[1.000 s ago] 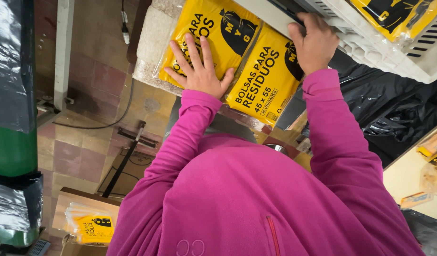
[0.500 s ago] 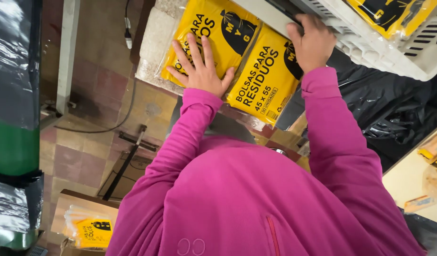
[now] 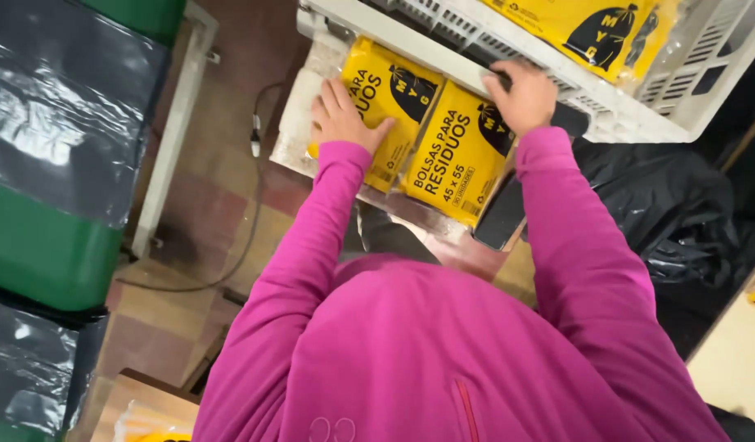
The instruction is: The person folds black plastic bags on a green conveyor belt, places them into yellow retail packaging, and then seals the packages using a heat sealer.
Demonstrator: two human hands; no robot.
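Note:
My left hand (image 3: 342, 119) lies flat, fingers spread, on the left yellow bag packet (image 3: 398, 98). Beside it on the same surface lies a second yellow packet (image 3: 459, 155), and my right hand (image 3: 524, 96) presses on its far top corner, fingers curled against the rim of a white plastic crate (image 3: 508, 49). Both packets sit side by side, touching, under the crate's edge. My pink sleeves and top fill the lower half of the view.
The crate holds another yellow packet (image 3: 598, 29). Black plastic bags (image 3: 664, 213) are heaped at the right. A green and black stack (image 3: 50, 164) stands at the left. A cable (image 3: 254, 139) hangs over the tiled floor (image 3: 189, 270). A cardboard box (image 3: 140, 409) sits bottom left.
The view has shifted, so the packets and crate sit lower in the frame. My left hand slid toward the left packet's near edge; my right hand stays at the right packet's top corner.

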